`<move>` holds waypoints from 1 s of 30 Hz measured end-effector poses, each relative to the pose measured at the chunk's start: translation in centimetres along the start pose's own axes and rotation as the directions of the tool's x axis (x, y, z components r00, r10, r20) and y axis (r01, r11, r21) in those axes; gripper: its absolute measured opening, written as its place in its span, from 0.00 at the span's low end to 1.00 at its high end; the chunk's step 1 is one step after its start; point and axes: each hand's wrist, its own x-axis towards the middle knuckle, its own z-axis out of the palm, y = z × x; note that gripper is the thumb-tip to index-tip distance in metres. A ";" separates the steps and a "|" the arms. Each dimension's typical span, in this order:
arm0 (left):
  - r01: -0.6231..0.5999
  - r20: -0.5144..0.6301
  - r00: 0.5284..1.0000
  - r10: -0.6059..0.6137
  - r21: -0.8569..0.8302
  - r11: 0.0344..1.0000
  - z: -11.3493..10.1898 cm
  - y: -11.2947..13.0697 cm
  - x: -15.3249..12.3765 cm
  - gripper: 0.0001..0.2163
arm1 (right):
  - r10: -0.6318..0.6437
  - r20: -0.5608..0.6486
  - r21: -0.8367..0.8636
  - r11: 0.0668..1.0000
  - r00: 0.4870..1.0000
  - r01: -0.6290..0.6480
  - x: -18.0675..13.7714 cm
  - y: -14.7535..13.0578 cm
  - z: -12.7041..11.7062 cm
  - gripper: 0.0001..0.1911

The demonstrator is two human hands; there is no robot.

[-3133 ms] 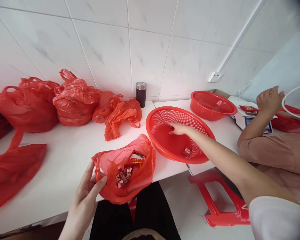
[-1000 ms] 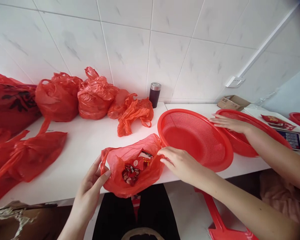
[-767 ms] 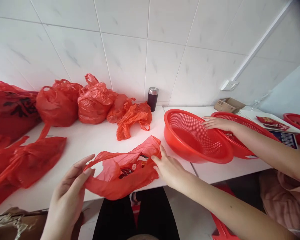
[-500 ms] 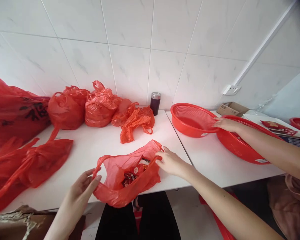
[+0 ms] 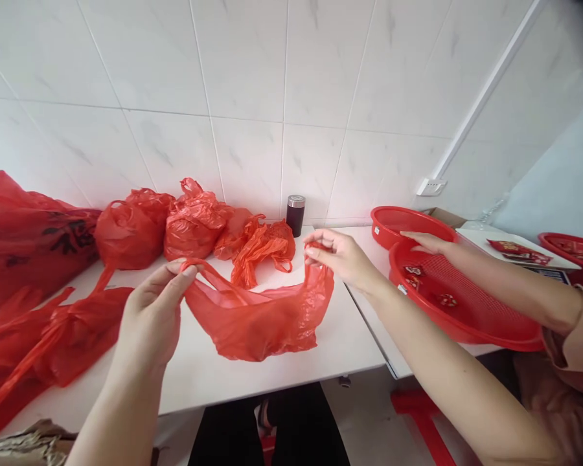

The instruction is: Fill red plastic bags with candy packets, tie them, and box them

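Observation:
A red plastic bag (image 5: 267,323) hangs stretched between my two hands, just over the white table. My left hand (image 5: 158,304) pinches one of its handles at the left. At the right, my right hand (image 5: 337,259) grips the other handle, fingers closed on it. The bag sags in the middle, and its contents are hidden behind the front side. Behind it lies a crumpled red bag (image 5: 260,249), beside a filled, tied red bag (image 5: 194,223).
More red bags (image 5: 131,233) line the left. A dark tumbler (image 5: 296,217) stands by the tiled wall. A co-worker's hand (image 5: 430,243) is over a red basket (image 5: 466,291) with a few small packets. Another red basket (image 5: 408,223) sits behind; a socket (image 5: 431,187) is on the wall.
Both my hands have risen, lifting the bag by its handles; its mouth has narrowed and the packets inside no longer show. At right, the co-worker's big basket has tipped toward view and the baskets shifted.

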 end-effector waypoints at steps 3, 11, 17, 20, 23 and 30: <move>-0.025 0.003 1.000 0.026 -0.056 0.998 0.7 0.3 0.9 0.04 | -0.048 -0.082 0.025 0.998 0.995 0.050 0.6 -0.5 -0.3 0.12; -0.109 0.024 0.993 0.112 -0.102 0.989 2.1 2.2 3.6 0.03 | -0.094 -0.064 -0.033 0.995 0.994 0.092 2.5 -2.5 -2.2 0.11; -0.131 0.213 0.969 0.127 0.005 0.991 3.2 2.2 4.4 0.02 | -0.121 -0.037 -0.038 0.992 0.992 0.120 2.7 -3.9 -1.8 0.08; -0.078 0.464 0.885 -0.039 0.231 0.970 3.8 1.7 4.4 0.14 | -0.130 0.073 -0.109 0.985 0.989 0.137 2.4 -4.8 0.1 0.07; -0.086 0.614 0.739 -0.276 0.493 0.866 4.9 1.0 3.7 0.25 | -0.161 0.199 -0.058 0.983 0.967 0.176 2.0 -5.8 2.5 0.06; 0.099 0.449 0.763 -0.464 0.628 0.772 6.5 -0.1 1.9 0.19 | -0.185 0.309 -0.001 0.981 0.933 0.195 1.3 -4.1 5.0 0.12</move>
